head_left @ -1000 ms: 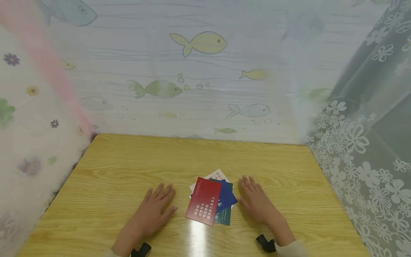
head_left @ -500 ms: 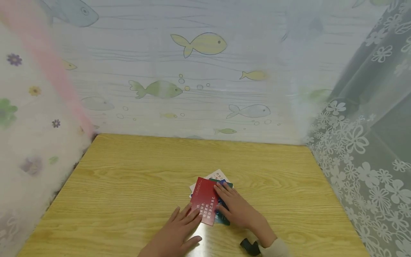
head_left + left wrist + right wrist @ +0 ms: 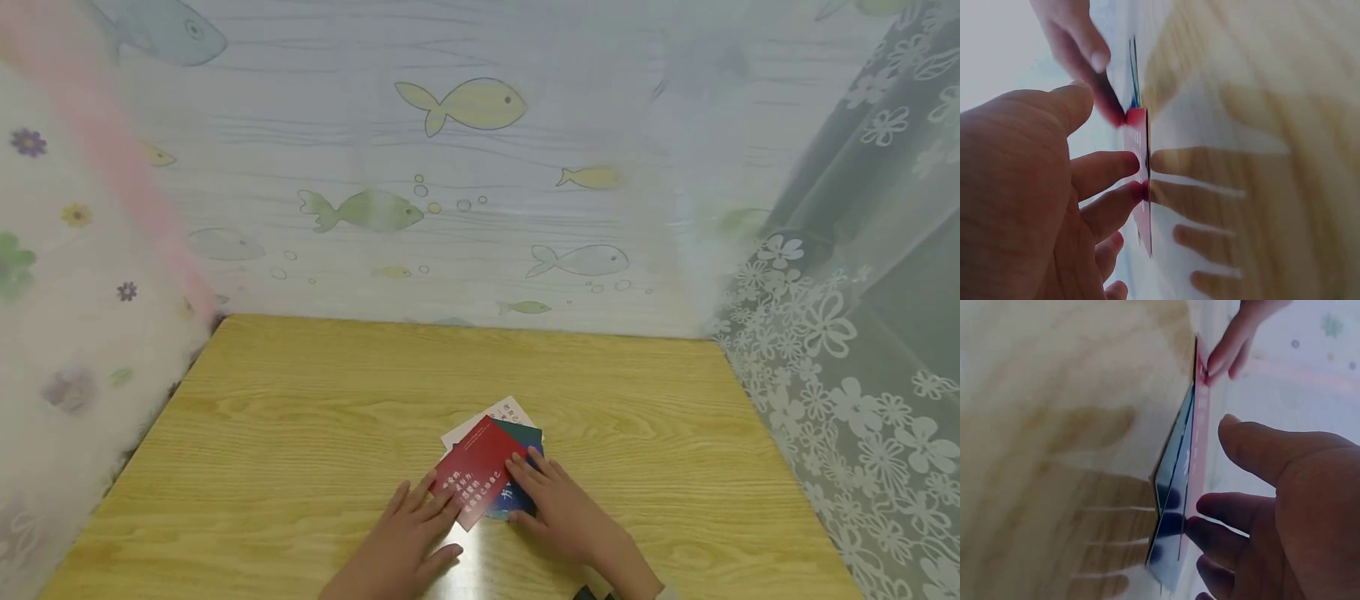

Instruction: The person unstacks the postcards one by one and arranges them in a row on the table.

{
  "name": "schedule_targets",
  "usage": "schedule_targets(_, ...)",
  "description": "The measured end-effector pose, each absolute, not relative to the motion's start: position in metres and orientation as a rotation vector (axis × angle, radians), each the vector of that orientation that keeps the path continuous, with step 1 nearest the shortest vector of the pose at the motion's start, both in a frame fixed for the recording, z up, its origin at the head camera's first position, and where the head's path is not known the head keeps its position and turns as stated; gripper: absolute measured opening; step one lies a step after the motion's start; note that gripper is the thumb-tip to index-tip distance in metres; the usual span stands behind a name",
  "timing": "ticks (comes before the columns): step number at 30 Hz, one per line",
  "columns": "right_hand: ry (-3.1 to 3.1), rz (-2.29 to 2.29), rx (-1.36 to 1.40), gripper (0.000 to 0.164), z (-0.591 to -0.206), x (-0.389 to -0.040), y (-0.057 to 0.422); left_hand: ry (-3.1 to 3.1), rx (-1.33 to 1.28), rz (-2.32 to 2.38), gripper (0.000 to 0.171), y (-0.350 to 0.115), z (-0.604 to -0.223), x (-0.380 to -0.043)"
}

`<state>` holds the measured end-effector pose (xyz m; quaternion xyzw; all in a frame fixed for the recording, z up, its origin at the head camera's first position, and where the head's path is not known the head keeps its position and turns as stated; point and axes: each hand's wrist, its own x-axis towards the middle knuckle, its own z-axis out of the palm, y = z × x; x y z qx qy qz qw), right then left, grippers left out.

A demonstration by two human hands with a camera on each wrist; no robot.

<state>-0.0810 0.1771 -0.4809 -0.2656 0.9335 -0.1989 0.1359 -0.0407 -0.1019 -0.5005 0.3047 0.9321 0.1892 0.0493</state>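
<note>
A loose pile of printed cards lies on the wooden table. On top is a red card [image 3: 480, 454] with white writing, turned at a slant. Below it show a blue card [image 3: 516, 498], a green card [image 3: 525, 433] and a white card [image 3: 510, 408] toward the back. My left hand [image 3: 408, 537] touches the red card's lower left edge with outstretched fingertips. From the other side, my right hand [image 3: 562, 510] lays its fingers on the red and blue cards. In the right wrist view, the fingertips [image 3: 1200, 525] are right at the stacked cards. Much of the lower cards is hidden.
The wood-grain table [image 3: 315, 400] reaches back to a wall covering [image 3: 465, 167] printed with fish. Flowered fabric [image 3: 67, 333] borders the left side, and a white lace curtain [image 3: 825, 325] hangs along the right.
Both hands have come in from beside the pile onto the cards. The red card has turned clockwise, and the blue card beneath it has shifted too.
</note>
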Motion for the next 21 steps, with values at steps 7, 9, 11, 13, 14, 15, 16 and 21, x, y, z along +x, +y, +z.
schedule_targets(7, 2.682, -0.588, -0.771, 0.069, -0.481, -0.075, 0.182, 2.86, 0.846, 0.62, 0.063, -0.109, -0.496, -0.05)
schedule_targets(9, 2.673, -0.606, -0.777, 0.068, -0.48, -0.078, 0.184, 2.865, 0.854, 0.622, 0.063, -0.111, -0.496, -0.052)
schedule_targets(11, 2.658, -0.641, -0.774, 0.068, -0.478, -0.084, 0.186, 2.869, 0.865, 0.627, 0.062, -0.112, -0.496, -0.056)
schedule_targets(13, 2.65, -0.681, -0.77, 0.067, -0.476, -0.091, 0.188, 2.878, 0.87, 0.63, 0.062, -0.114, -0.495, -0.059)
schedule_targets(14, 2.644, -0.701, -0.771, 0.067, -0.475, -0.094, 0.19, 2.884, 0.865, 0.628, 0.062, -0.115, -0.495, -0.061)
schedule_targets(15, 2.635, -0.723, -0.769, 0.067, -0.474, -0.097, 0.191, 2.885, 0.857, 0.634, 0.062, -0.117, -0.495, -0.063)
schedule_targets(16, 2.626, -0.743, -0.772, 0.068, -0.474, -0.101, 0.193, 2.886, 0.851, 0.641, 0.062, -0.118, -0.495, -0.065)
schedule_targets(21, 2.582, -0.836, -0.824, 0.081, -0.475, -0.121, 0.196, 2.89, 0.817, 0.65, 0.069, -0.123, -0.493, -0.074)
